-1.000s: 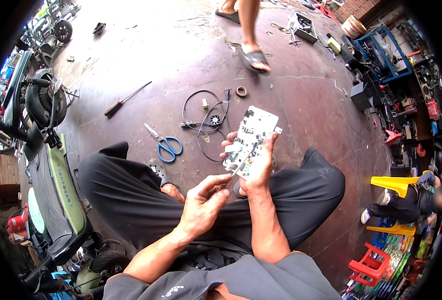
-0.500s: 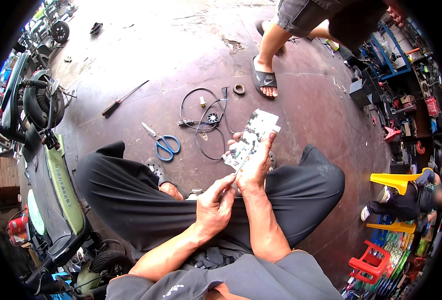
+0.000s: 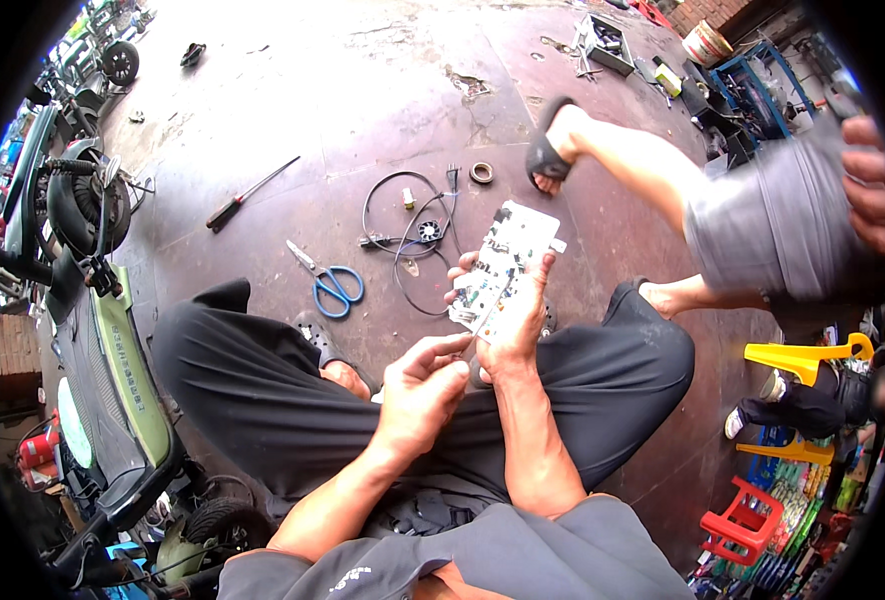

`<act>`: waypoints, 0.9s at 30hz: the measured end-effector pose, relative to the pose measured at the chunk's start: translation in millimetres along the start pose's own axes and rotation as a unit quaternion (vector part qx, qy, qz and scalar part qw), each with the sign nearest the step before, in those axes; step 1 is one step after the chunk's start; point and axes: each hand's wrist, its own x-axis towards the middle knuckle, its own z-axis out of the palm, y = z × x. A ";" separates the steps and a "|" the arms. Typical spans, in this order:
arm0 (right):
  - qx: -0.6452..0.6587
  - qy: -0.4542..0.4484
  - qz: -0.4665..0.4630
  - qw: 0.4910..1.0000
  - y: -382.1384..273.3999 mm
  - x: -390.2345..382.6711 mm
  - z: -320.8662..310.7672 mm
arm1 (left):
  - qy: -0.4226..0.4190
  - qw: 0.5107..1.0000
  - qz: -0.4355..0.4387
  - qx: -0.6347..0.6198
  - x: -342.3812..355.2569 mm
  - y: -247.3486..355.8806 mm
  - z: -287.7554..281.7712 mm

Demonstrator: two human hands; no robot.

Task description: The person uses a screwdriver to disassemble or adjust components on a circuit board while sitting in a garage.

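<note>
A pale circuit board [image 3: 508, 265] with small dark and coloured parts lies tilted above my lap. My right hand [image 3: 518, 330] cradles it from beneath, its thumb along the right edge and fingertips showing at the left edge. Close by the board's lower end is my left hand [image 3: 425, 385], thumb and fingers pinched together. Something thin seems to run from that pinch toward the board, too small to make out. Beyond the board, a looped black cable [image 3: 365, 205] and a small black fan [image 3: 429, 232] rest on the floor.
Blue-handled scissors [image 3: 338, 290], a screwdriver [image 3: 228, 212] and a tape roll [image 3: 481, 172] lie on the floor ahead. At left stands a green scooter [image 3: 128, 370]. Another person's leg [image 3: 643, 170] crosses the right side, near yellow [image 3: 803, 360] and red [image 3: 743, 522] plastic stools.
The board has turned to show more of its face. My left hand has shifted slightly left. The other person has stepped to the right, uncovering a grey box on the far floor.
</note>
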 end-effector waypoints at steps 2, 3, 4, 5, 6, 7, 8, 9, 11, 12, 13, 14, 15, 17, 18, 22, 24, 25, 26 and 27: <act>0.012 -0.020 -0.010 1.000 -2.7 0.0 4.1 | -0.012 0.989 -0.083 -0.118 0.7 6.9 -3.7; 0.019 -0.029 -0.013 0.999 -3.0 -0.9 5.3 | -0.007 0.981 -0.100 -0.163 -1.5 7.1 -1.3; 0.009 -0.031 -0.015 0.999 -1.6 -1.0 3.4 | -0.003 0.971 -0.118 -0.208 -3.3 7.2 0.8; 0.000 -0.035 -0.018 0.999 0.7 0.9 1.2 | 0.017 0.989 -0.090 -0.119 -2.9 8.4 2.0; -0.011 -0.040 -0.018 0.999 2.2 1.0 1.9 | 0.010 0.999 0.030 0.010 -1.3 -5.7 -2.1; -0.026 -0.030 -0.016 0.999 2.8 -0.2 4.4 | 0.018 0.979 0.169 0.116 3.1 -22.7 -4.3; -0.017 -0.026 -0.016 0.999 1.9 -0.3 5.3 | 0.023 0.928 0.301 0.219 6.3 -27.3 0.0; -0.008 -0.023 -0.016 1.000 1.2 0.4 6.2 | 0.030 0.938 0.268 0.216 3.7 -28.5 0.6; -0.006 -0.007 -0.016 1.000 0.6 1.4 8.3 | 0.045 0.886 0.318 0.334 3.9 -29.9 0.7; -0.009 -0.008 -0.006 1.000 4.0 0.3 8.9 | 0.052 0.853 0.342 0.391 4.7 -30.2 0.7; -0.012 -0.008 0.005 1.000 10.2 -2.4 8.5 | 0.043 0.838 0.344 0.422 9.4 -28.0 -0.6; -0.014 -0.010 0.016 1.000 14.8 -5.7 5.6 | 0.078 0.868 0.338 0.356 17.2 -26.9 4.8; -0.033 -0.008 0.034 0.999 16.3 -8.4 2.4 | 0.062 0.922 0.276 0.266 17.7 -22.1 3.5; -0.008 -0.015 0.045 0.999 20.8 -19.7 4.7 | 0.050 0.981 0.129 0.138 1.9 5.2 -0.1; 0.004 -0.042 0.052 0.998 15.0 -17.4 5.8 | 0.047 0.967 0.168 0.185 -10.5 19.4 1.9; 0.034 -0.077 0.063 0.994 6.4 -7.4 3.0 | 0.014 0.974 0.127 0.188 -41.7 33.3 -20.5; 0.071 -0.088 0.081 0.990 3.4 -5.0 1.2 | -0.002 0.973 0.126 0.195 -33.6 31.9 -21.5; 0.082 -0.092 0.083 0.989 1.7 -5.4 1.5 | -0.009 0.971 0.133 0.197 -30.8 30.5 -23.3; 0.091 -0.096 0.085 0.988 0.0 -5.7 0.8 | -0.011 0.970 0.130 0.207 -29.6 30.9 -23.1; 0.106 -0.098 0.087 0.986 0.1 -5.5 -0.6 | -0.014 0.968 0.127 0.216 -28.2 31.8 -22.8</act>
